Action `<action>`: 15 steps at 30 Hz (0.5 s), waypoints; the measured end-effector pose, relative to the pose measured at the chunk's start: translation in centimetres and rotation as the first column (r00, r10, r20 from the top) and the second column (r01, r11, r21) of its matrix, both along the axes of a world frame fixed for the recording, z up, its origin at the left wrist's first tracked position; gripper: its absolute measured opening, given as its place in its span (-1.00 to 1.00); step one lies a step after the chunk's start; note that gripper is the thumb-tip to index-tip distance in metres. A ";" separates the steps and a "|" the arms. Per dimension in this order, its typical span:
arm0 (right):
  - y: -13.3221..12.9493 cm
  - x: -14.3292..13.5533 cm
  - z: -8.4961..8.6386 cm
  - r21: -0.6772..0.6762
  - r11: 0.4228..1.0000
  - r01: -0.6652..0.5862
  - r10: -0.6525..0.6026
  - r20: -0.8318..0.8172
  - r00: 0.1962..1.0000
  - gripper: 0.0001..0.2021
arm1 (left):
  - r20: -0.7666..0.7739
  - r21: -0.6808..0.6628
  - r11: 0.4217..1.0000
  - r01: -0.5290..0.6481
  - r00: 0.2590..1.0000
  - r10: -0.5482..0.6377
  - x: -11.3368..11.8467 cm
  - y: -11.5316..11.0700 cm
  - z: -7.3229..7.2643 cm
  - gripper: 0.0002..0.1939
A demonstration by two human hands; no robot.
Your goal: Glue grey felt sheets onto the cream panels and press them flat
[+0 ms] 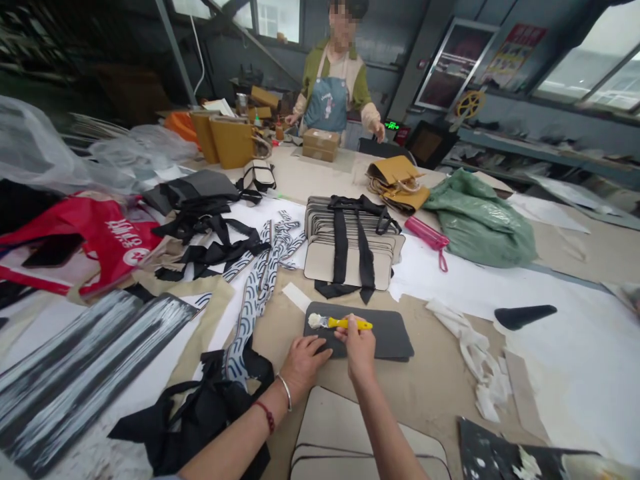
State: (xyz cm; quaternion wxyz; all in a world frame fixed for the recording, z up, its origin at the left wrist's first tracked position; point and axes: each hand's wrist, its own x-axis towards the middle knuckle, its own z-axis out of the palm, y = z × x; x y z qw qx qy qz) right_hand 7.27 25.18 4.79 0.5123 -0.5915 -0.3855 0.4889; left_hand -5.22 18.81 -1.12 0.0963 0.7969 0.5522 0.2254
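In the head view, a dark grey rectangular panel (387,333) with rounded corners lies flat on the table in front of me. My right hand (359,347) is closed around the yellow handle of a brush (335,323). White paste covers the brush's tip, which is over the panel's left part. My left hand (303,365) rests with fingers stretched out on the panel's lower left edge. A white strip (296,297) lies by its upper left corner. Nearer to me, beige panels (330,427) are stacked partly beneath my right forearm.
Behind the panel stands a stack of beige panels (320,260) with black straps (341,247). Patterned ribbon (255,293) and black fabric strips (210,407) lie left, near paste-streaked dark boards (105,380). A co-worker (327,100) stands across the table. A paste-smeared black sheet (493,447) is at lower right.
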 end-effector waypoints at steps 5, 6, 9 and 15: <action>2.0 6.7 0.4 0.042 0.988 0.147 -0.152 0.360 0.920 -0.53 | 0.007 -0.012 1.000 0.006 1.000 -0.006 -0.3 0.2 0.2 -0.62; 2.3 8.4 0.7 0.057 0.981 0.187 -0.193 0.429 0.882 -0.53 | 0.003 -0.019 1.000 0.006 1.000 -0.006 -0.3 0.2 0.4 -0.62; 2.3 13.5 2.0 0.105 0.951 0.290 -0.294 0.598 0.746 -0.49 | -0.047 -0.021 1.000 -0.002 0.999 0.001 -0.3 0.0 0.8 -0.59; -3.6 24.7 5.8 0.235 0.857 0.459 -0.494 0.627 0.602 -0.43 | -0.154 -0.008 0.999 0.038 0.987 -0.039 -1.0 0.7 1.4 -0.64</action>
